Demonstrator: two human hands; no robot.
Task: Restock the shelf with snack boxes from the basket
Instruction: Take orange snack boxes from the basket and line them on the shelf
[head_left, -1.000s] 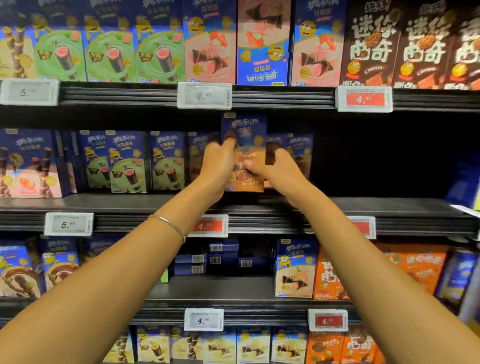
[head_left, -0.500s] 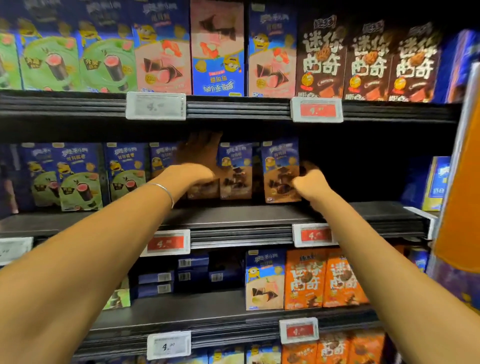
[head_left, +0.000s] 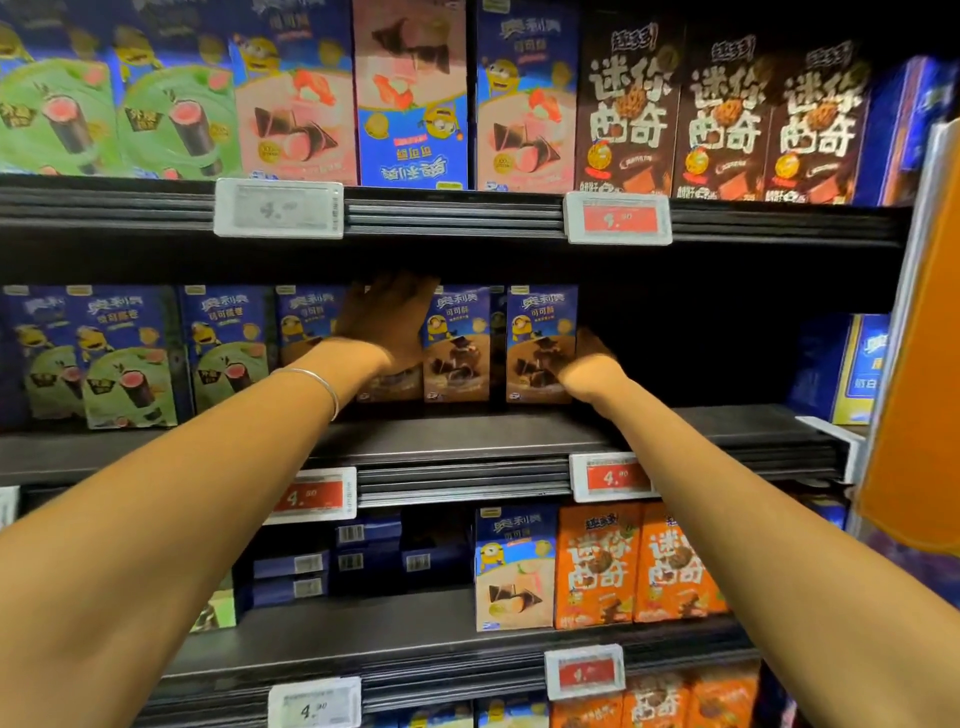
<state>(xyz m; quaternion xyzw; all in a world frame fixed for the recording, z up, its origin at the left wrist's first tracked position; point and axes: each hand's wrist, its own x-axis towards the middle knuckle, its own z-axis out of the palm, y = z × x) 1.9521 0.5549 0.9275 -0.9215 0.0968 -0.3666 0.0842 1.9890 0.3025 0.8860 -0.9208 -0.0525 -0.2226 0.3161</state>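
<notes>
Both arms are in at the middle shelf (head_left: 467, 436): left hand (head_left: 387, 325) lies flat, fingers straight, on the front of a chocolate snack box (head_left: 400, 387); right hand (head_left: 592, 366) sits against the right edge of the end box (head_left: 540, 343), its fingers too shadowed to read

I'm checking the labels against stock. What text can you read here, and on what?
"迷你曲奇": brown boxes, orange boxes.
"奥利奥": blue box.
"4.90": right red tag, white tag.
Top tags, left red tag small digits, small print on boxes: too blurred to read.
</notes>
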